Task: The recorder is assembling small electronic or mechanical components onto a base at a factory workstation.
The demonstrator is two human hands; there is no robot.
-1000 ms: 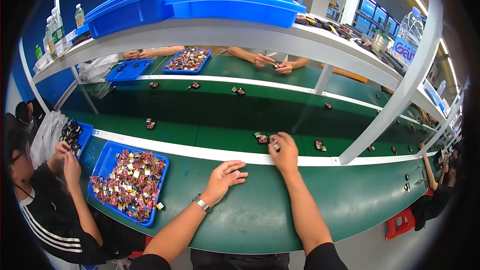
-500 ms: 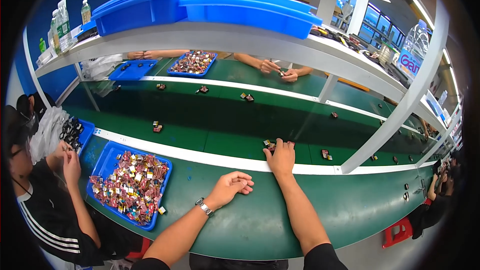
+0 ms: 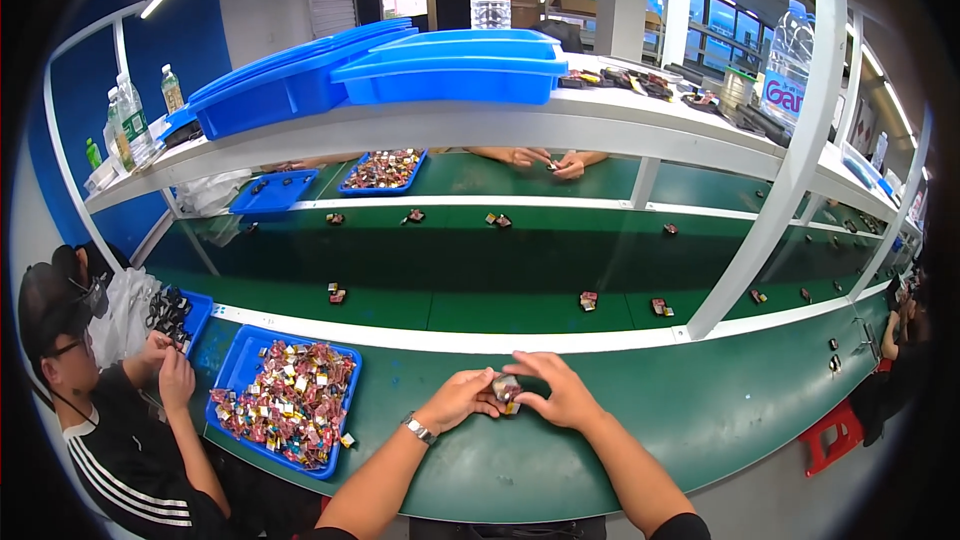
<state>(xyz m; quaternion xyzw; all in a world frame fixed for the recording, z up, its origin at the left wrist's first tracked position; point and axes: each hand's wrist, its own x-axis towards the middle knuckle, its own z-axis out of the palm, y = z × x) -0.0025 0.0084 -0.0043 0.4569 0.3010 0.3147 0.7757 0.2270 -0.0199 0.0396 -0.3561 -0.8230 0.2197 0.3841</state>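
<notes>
Over the green worktable, in front of me, my two hands meet at a small electronic part with reddish, pale and dark bits. My left hand, with a metal watch on the wrist, has its fingers closed on the part's left side. My right hand grips it from the right between thumb and fingers. The part is slightly blurred and half covered, so its exact kind is unclear. To the left of my hands, a blue tray holds a heap of similar small parts.
Beyond a white rail runs a green belt with scattered parts. A shelf crosses above it, bearing blue trays and bottles. A slanted white post stands right. A co-worker sits at left; another's hands work opposite.
My right hand has drawn back from the parts on the belt to my left hand, bringing a small part. My left hand has turned to meet it. The view has tilted upward.
</notes>
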